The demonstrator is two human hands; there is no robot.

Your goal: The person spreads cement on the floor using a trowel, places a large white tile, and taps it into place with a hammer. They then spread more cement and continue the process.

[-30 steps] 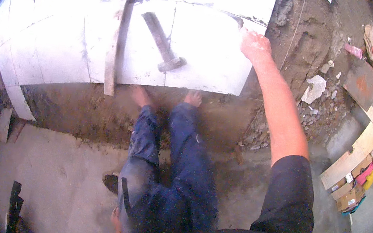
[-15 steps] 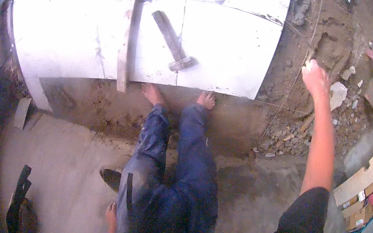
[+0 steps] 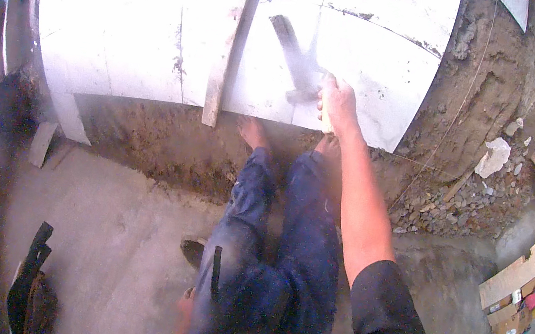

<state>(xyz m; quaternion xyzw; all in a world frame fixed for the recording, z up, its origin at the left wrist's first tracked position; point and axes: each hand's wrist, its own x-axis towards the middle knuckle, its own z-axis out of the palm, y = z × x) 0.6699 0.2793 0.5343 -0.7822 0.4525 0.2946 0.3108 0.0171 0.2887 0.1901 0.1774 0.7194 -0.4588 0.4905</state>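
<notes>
My right hand (image 3: 339,107) is closed round the pale handle (image 3: 326,123) of a tool, over the near edge of the white tiles (image 3: 142,33). A grey smear in front of the fingers may be its blade; motion blur hides the shape. Just left of that hand a dirty mallet (image 3: 287,41) lies on the tiles, its head partly lost in the blur. Low down beside my left thigh hangs my left hand (image 3: 186,300), blurred and half hidden by the trouser leg, so its fingers do not show clearly.
A wooden batten (image 3: 228,52) lies across the tiles. Bare earth (image 3: 469,120) with a thin string over it borders them on the right, next to gravel (image 3: 474,206) and a white broken chunk (image 3: 493,158). Boards and a cardboard box (image 3: 510,327) stand far right.
My right hand has swung left from the earth beside the string to the tiles near the mallet. The view has shifted, so the tiles and batten sit further right.
</notes>
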